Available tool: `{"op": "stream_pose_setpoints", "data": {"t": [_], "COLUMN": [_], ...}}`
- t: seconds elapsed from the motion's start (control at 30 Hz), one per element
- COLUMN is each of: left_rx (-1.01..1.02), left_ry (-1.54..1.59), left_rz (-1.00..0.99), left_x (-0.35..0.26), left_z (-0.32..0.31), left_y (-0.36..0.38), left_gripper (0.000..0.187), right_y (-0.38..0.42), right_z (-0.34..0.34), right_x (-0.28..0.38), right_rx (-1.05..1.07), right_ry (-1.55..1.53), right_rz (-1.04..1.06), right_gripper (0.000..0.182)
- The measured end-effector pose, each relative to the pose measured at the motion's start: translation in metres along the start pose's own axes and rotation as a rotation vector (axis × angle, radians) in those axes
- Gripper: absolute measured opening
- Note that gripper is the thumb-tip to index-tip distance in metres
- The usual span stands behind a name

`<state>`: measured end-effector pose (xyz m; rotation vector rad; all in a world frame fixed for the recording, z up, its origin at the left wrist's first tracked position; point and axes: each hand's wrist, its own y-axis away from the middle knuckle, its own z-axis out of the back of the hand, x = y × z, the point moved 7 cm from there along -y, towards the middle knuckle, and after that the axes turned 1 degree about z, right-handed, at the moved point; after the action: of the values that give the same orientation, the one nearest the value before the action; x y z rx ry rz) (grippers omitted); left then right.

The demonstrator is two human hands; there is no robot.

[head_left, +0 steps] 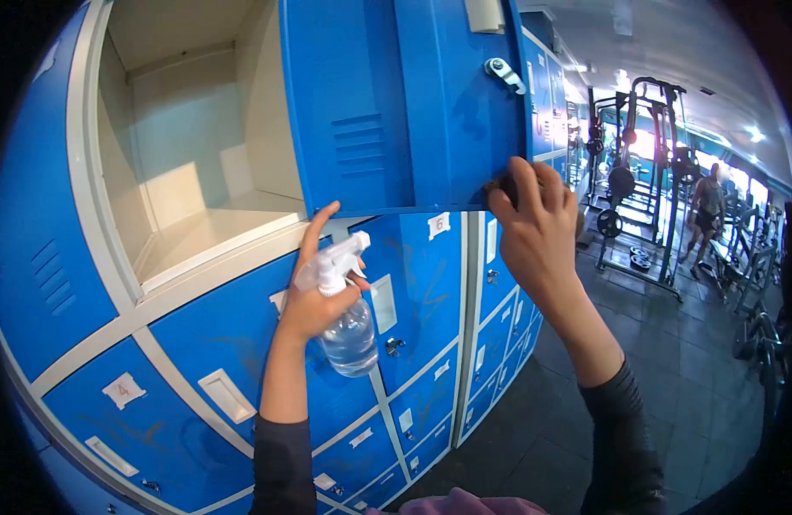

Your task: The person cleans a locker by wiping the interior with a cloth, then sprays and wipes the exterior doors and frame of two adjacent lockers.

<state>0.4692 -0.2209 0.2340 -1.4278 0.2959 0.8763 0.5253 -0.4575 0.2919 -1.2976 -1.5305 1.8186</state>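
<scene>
My left hand [314,300] is closed round a clear spray bottle [351,339] with a white trigger head, partly filled with clear liquid. Its index finger reaches up to the lower edge of an open blue locker door [370,103]. At the door's lower right corner, my right hand [537,215] presses a dark brownish cloth-like wad [550,182] against the edge. Fingers cover most of that wad. A metal cam lock [504,74] sits above it on the door's inner face. Left of the door, the beige locker compartment [190,163] stands open with bare inner walls.
More blue lockers [215,326] with pale handles and number labels run below and away to the right. Beyond the dark tiled floor [533,412] stand a weight rack [645,172] and other gym machines. Another person [707,210] is over there.
</scene>
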Motion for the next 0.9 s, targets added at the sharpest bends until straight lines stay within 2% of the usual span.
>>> {"op": "stream_pose_setpoints", "data": {"t": [0.07,0.13,0.2,0.27,0.37,0.47,0.5,0.57,0.67,0.77,0.9], "left_rx": [-0.017,-0.062,-0.064,-0.039,-0.023,0.018,0.041,-0.002,-0.087,-0.089,-0.046], "left_ry": [0.018,0.031,0.015,0.022,0.094,0.087,0.067,0.056,0.063,-0.026,-0.162], "left_rz": [0.004,-0.01,0.068,0.172,0.305,0.33,0.324,0.343,0.38,0.356,0.317], "left_x": [-0.009,-0.009,-0.011,-0.019,-0.021,-0.027,-0.029,-0.033,-0.046,-0.052,-0.064], "left_z": [-0.002,0.001,0.002,0.001,0.004,0.014,0.018,0.026,0.029,0.034,0.032], "left_y": [0.017,0.044,0.075,0.107,0.154,0.187,0.196,0.21,0.222,0.232,0.239], "left_gripper": [0.09,0.08,0.07,0.059,0.049,0.043,0.041,0.04,0.04,0.038,0.037], "right_y": [0.001,-0.001,0.0,0.019,0.047,0.052,0.047,0.053,0.045,0.041,0.027], "right_z": [0.015,0.039,0.07,0.089,0.113,0.092,0.081,0.059,0.068,0.072,0.069], "right_x": [0.005,0.01,0.01,-0.001,-0.019,-0.011,0.0,0.034,0.07,0.096,0.136], "right_rx": [-0.024,-0.022,0.0,-0.016,-0.167,-0.063,0.073,0.241,0.205,0.169,0.238], "right_ry": [-0.019,-0.087,-0.364,-0.85,-0.834,-0.952,-1.117,-1.579,-1.51,-1.624,-1.779], "right_rz": [-0.067,-0.118,-0.169,-0.393,-0.565,-0.654,-0.566,-0.64,-0.378,-0.313,-0.108], "right_gripper": [0.013,0.017,0.02,0.023,0.018,0.016,0.019,0.025,0.033,0.033,0.035]}}
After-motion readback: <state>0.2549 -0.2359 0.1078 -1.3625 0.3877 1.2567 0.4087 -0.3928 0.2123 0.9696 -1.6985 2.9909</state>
